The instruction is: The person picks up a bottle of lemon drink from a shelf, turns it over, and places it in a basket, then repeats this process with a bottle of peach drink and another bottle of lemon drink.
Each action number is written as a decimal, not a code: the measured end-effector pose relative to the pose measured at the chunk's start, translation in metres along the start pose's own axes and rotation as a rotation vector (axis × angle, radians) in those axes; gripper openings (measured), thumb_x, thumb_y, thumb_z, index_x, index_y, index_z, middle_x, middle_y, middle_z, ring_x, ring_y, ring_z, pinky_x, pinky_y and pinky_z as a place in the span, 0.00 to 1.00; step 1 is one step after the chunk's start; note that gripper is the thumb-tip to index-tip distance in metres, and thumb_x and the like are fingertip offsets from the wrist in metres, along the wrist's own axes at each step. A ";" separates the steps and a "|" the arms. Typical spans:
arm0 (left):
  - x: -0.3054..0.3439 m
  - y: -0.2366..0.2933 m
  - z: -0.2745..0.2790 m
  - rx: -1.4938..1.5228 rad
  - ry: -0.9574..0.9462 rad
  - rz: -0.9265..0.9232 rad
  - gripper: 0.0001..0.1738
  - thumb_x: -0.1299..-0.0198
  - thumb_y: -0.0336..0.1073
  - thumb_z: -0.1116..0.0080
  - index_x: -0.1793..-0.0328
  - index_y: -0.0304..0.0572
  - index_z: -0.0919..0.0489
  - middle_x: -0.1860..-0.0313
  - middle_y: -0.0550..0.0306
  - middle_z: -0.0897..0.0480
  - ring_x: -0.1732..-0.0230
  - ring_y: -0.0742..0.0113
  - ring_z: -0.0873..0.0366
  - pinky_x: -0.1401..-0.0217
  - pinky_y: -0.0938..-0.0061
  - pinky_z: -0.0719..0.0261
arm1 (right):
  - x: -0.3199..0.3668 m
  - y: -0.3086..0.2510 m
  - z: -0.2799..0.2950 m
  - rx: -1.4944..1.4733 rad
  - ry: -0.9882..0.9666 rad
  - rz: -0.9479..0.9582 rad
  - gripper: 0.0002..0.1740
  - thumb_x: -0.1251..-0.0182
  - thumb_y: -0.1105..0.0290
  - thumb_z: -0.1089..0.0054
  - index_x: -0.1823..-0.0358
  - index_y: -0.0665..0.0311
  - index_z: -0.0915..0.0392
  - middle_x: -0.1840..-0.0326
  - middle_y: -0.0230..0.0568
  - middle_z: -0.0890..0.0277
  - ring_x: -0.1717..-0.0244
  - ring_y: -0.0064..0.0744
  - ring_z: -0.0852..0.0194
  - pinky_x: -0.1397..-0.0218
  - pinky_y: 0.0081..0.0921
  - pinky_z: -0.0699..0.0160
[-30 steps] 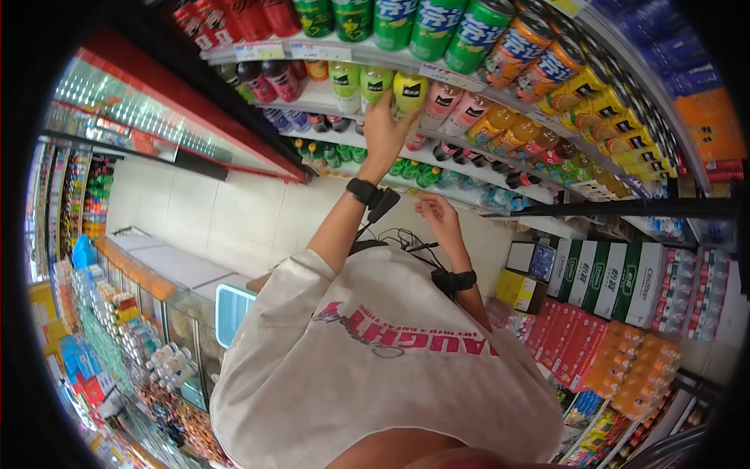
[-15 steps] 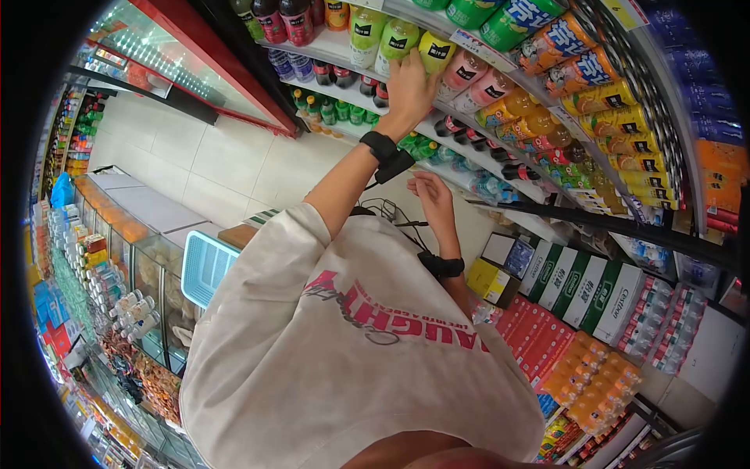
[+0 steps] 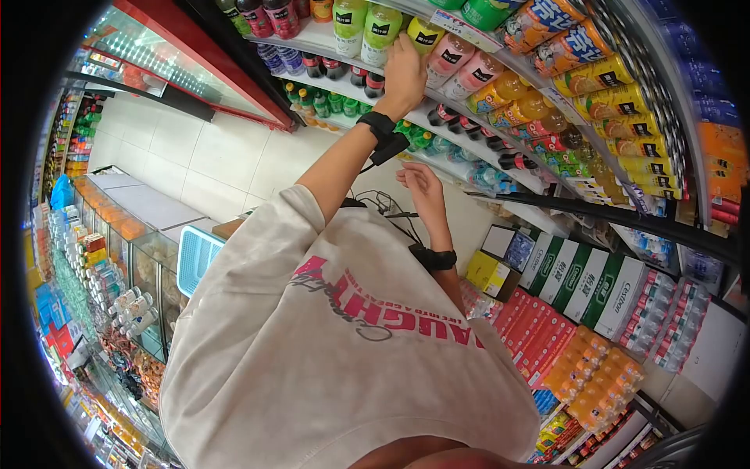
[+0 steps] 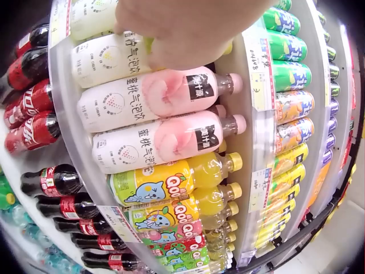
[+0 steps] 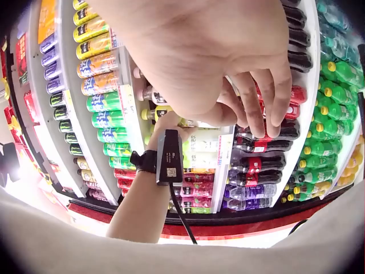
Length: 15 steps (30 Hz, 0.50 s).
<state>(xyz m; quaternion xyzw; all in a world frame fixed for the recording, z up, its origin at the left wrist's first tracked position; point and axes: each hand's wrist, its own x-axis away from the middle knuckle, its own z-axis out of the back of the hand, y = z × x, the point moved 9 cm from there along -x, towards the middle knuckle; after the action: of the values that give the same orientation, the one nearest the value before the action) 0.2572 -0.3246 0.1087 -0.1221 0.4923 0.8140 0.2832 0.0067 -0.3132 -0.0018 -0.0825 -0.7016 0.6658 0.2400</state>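
In the head view my left hand (image 3: 405, 76) reaches up to a drink shelf and grips a yellow-labelled drink bottle (image 3: 425, 37) standing in the row. Green-labelled bottles (image 3: 382, 33) stand to its left, pink-labelled bottles (image 3: 451, 59) to its right. The left wrist view shows the hand across the upper part of this bottle, whose white lower label (image 4: 102, 60) stays visible beside a peach-drink bottle (image 4: 122, 105). My right hand (image 3: 423, 190) is held low in front of my body, fingers loosely bent and holding nothing.
Canned drinks (image 3: 547, 23) fill the shelf above, with cola bottles (image 3: 461, 125) on the shelf below. Stacked cartons (image 3: 578, 273) and orange-drink packs (image 3: 598, 375) stand on the floor at right. At left are a glass counter (image 3: 148, 266) and a blue basket (image 3: 195, 258).
The head view has swung, so the shelf shifts and the cans leave the top left. My left hand stays at the yellow-labelled bottle, now covering more of its label. My right hand stays low.
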 end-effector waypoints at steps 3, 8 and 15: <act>0.001 0.001 0.002 0.079 0.096 -0.059 0.30 0.30 0.34 0.36 0.32 0.22 0.36 0.45 0.22 0.23 0.43 0.21 0.25 0.40 0.44 0.24 | 0.000 0.003 0.001 -0.006 -0.003 -0.007 0.16 0.15 0.65 0.46 0.38 0.70 0.22 0.47 0.45 0.14 0.44 0.34 0.13 0.36 0.30 0.17; 0.003 -0.005 -0.002 0.135 0.133 -0.097 0.29 0.30 0.33 0.36 0.32 0.24 0.37 0.47 0.20 0.23 0.45 0.18 0.25 0.43 0.43 0.24 | 0.001 0.007 0.004 0.004 -0.004 -0.027 0.16 0.15 0.66 0.45 0.38 0.70 0.22 0.47 0.45 0.14 0.43 0.34 0.13 0.36 0.30 0.17; 0.033 -0.031 -0.019 0.219 -0.197 0.209 0.27 0.26 0.37 0.40 0.33 0.19 0.33 0.46 0.21 0.19 0.43 0.31 0.18 0.44 0.52 0.20 | -0.003 0.012 0.004 -0.008 0.006 -0.028 0.14 0.17 0.68 0.44 0.41 0.72 0.21 0.50 0.47 0.13 0.47 0.34 0.12 0.38 0.29 0.16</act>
<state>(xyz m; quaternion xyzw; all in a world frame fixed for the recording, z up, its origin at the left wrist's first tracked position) 0.2471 -0.3189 0.0614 0.0416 0.5577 0.7886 0.2554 0.0051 -0.3167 -0.0139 -0.0757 -0.7046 0.6593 0.2513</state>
